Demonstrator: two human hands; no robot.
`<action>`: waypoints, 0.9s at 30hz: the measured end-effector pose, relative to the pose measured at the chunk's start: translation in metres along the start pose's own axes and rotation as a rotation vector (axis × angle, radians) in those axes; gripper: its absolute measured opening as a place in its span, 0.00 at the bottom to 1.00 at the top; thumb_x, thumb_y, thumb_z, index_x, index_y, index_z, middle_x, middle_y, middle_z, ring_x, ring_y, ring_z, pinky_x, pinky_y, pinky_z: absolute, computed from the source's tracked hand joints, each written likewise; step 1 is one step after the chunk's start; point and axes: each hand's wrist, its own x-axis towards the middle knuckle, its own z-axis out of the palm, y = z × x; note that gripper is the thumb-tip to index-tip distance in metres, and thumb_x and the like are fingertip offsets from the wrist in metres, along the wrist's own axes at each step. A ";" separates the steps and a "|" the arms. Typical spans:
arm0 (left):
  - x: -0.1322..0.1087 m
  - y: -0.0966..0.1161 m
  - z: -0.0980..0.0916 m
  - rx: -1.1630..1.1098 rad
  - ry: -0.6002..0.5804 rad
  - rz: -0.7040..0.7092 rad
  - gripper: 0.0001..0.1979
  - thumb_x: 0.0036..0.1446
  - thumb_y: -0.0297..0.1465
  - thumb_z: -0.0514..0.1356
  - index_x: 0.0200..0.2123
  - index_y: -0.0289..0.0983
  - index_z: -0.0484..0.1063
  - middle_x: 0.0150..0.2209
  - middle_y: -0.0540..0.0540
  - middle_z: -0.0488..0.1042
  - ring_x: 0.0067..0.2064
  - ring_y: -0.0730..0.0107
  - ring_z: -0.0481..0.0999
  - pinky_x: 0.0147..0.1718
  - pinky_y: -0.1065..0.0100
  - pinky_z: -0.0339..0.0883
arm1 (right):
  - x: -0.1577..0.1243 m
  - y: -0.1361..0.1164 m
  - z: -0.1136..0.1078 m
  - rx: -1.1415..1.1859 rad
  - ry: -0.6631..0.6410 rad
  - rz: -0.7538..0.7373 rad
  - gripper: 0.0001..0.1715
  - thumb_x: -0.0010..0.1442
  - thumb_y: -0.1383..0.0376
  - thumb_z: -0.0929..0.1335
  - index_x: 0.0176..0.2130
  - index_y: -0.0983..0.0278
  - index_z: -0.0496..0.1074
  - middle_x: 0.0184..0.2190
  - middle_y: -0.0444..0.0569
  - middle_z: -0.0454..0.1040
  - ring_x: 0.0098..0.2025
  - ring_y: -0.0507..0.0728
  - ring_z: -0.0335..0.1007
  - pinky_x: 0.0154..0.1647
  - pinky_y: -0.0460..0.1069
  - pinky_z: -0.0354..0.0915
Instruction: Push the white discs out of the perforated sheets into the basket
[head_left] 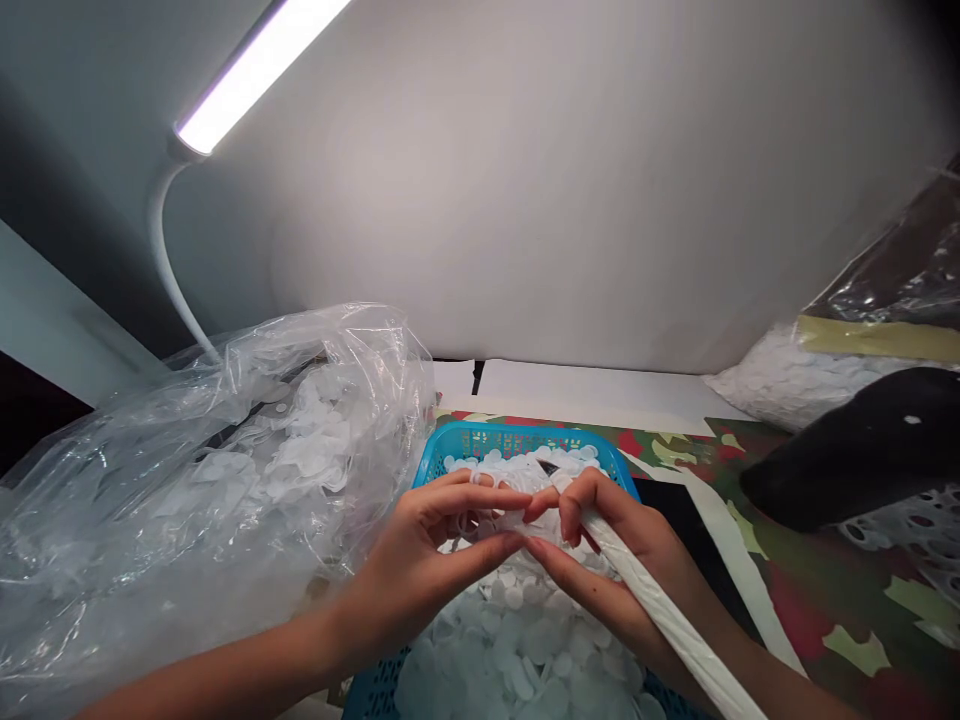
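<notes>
Over a blue basket (525, 432) full of small white discs (517, 655), my two hands meet at the fingertips. My left hand (442, 530) pinches a thin translucent white piece (517, 518) between thumb and fingers, with more ring-like pieces hanging by its fingers. My right hand (600, 530) touches the same piece with its fingertips. It also holds a long tool with a white-wrapped handle (660, 610); the dark pointed tip shows above the fingers.
A clear plastic bag (322, 430) of white discs lies at the left under a lit lamp (255, 75). At the right are a black object (855, 450), ringed white sheets (915, 530) and another filled bag (810, 380). A camouflage-patterned cloth (840, 600) covers the table.
</notes>
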 end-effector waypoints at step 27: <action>-0.001 0.001 0.000 -0.060 0.005 -0.037 0.06 0.56 0.34 0.63 0.34 0.38 0.76 0.32 0.48 0.75 0.35 0.72 0.71 0.33 0.72 0.64 | 0.000 0.000 -0.001 0.156 -0.031 0.014 0.13 0.57 0.68 0.66 0.29 0.60 0.55 0.32 0.43 0.71 0.31 0.51 0.67 0.31 0.45 0.66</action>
